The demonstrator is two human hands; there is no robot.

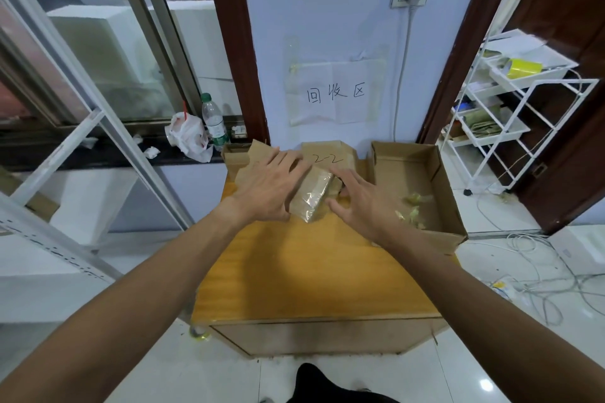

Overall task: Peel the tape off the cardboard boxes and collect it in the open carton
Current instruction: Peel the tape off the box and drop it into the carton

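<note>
Fingers (288, 160) of left hand (270, 185) and right hand (363, 204) spread open, flanking taped box (312, 196) (long axis pointing away).

Two bare arms reach out over a yellow table (311, 268). The left hand (271, 186) lies with fingers spread on brown cardboard (258, 154) at the far side. The right hand (363, 203), fingers spread too, touches a small box (312, 195) covered in shiny tape. This box sits between both hands. Behind it is a box marked 2-2 (327, 152). On the right stands an open carton (404, 154) with crumpled tape bits (414, 206) inside. A paper sign (335, 95) hangs on the far wall.
</note>
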